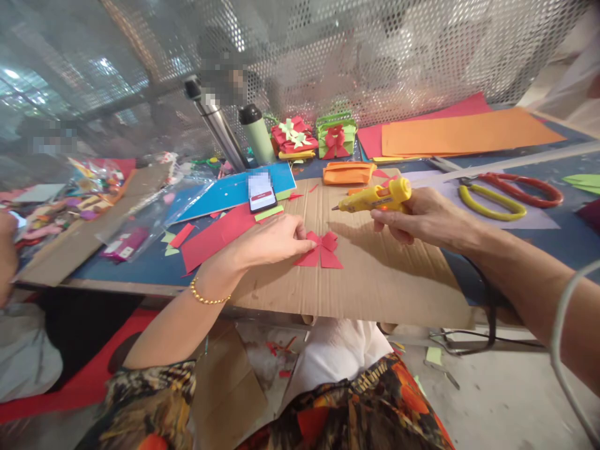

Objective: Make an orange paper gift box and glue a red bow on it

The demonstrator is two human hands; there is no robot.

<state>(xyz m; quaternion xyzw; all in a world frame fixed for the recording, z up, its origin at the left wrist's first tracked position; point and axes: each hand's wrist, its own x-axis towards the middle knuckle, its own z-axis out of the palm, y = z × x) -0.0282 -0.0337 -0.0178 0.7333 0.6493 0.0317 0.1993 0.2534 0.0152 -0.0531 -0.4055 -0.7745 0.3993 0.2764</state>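
Note:
A red paper bow (327, 251) lies on a brown cardboard sheet (375, 287). My left hand (279, 239) pinches the bow's left side between thumb and fingers. To the right, my right hand (419, 215) is wrapped round a yellow glue gun (377, 196), whose nozzle points left, above the cardboard and apart from the bow. Behind the cardboard's middle sits a folded orange paper piece (348, 174).
Red-and-yellow scissors (492, 195) lie at right, near orange sheets (464, 136). A phone (261, 192), a green bottle (257, 134) and a steel flask (218, 125) stand left of centre. A cable (557, 331) hangs at right. Another person's arm (5, 256) shows at far left.

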